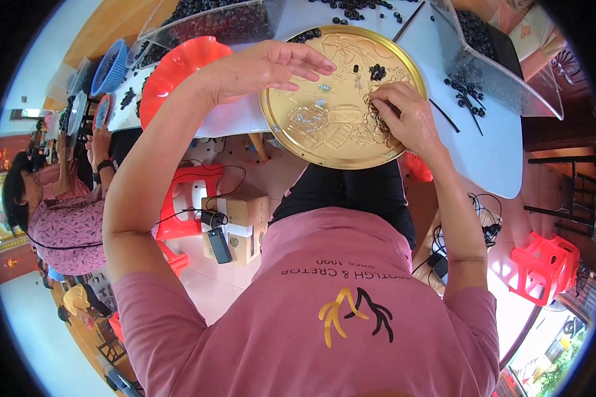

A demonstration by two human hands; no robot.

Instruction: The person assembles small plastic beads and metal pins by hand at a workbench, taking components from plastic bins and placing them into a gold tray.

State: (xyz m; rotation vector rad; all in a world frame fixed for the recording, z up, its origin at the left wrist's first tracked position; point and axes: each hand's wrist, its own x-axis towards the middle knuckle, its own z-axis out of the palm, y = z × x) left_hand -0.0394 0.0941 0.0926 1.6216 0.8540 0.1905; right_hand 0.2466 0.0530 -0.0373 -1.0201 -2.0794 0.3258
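A round gold tray with an embossed pattern lies at the table's near edge, in front of my body. My left hand is over its left side, fingers stretched out and apart, holding nothing visible. My right hand is at the tray's right side, its thumb and fingers bent together; what they hold, if anything, is too small to make out. Just beyond those fingertips sits a cluster of black beads, with a single black bead to its left. Tiny pale, clear-looking pieces are scattered on the tray's left half.
A red scalloped bowl stands left of the tray. Clear bins of black pieces are at the back left and right. Dark sticks lie on the right of the white table. At far left sits another person; red stools are below.
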